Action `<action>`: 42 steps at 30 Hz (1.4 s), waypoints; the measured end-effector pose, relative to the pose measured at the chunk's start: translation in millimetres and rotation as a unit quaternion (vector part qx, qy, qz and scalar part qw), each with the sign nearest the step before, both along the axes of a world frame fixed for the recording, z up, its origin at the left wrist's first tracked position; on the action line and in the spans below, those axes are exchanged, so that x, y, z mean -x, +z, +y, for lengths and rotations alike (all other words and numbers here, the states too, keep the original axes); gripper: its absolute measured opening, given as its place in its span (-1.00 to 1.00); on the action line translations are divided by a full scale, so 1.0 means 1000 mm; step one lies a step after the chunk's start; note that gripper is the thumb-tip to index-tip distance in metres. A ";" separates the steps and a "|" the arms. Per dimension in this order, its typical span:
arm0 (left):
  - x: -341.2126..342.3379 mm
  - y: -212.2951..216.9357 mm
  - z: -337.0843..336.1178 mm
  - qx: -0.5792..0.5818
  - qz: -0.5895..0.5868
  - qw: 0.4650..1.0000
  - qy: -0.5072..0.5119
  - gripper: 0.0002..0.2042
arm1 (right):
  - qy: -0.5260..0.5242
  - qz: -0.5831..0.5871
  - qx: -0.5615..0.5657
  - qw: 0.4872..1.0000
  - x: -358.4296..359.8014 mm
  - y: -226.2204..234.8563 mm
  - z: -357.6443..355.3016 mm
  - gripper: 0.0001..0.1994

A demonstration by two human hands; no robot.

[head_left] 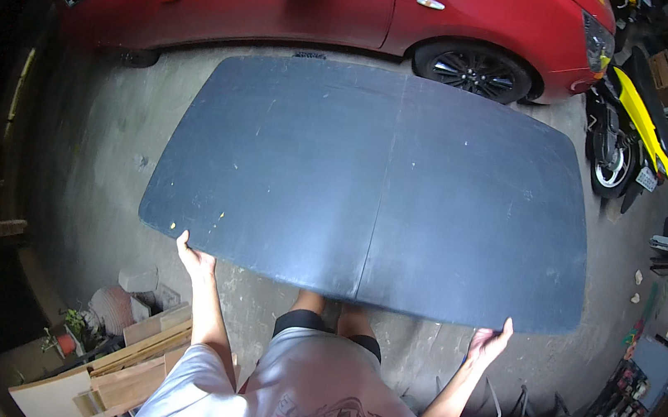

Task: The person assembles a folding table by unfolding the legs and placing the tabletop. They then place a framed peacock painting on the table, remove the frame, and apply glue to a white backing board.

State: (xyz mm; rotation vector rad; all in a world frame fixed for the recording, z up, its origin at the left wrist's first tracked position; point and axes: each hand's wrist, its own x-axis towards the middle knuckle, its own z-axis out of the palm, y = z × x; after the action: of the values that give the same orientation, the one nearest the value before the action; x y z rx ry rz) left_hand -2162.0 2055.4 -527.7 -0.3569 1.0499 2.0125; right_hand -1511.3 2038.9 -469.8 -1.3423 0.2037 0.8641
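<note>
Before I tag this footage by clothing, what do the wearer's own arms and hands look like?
The left hand and right hand are bare, with no gloves. Both forearms are uncovered, with no cables or clear markings. Loose white T-shirt sleeves cover the upper arms.

I've got a grey floor on my feed, scuffed and stained with pale spots, and the red car stands on it, black tyres down. On my right a yellow-and-black motorcycle has its rear wheel on the same floor. Can't tell whether the dark panel over the middle touches it anywhere.
</note>
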 end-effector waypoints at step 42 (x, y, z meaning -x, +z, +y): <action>0.211 -0.113 0.062 0.444 0.486 0.701 -0.275 -0.47 | -0.015 -0.354 0.800 0.484 -0.071 -0.146 -0.236 -0.19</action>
State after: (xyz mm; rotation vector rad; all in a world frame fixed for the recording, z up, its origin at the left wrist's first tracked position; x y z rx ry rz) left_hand -2372.6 2117.1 -640.4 0.6064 2.4201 0.9067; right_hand -1440.6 1803.2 -615.4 -3.3140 0.3951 -0.3677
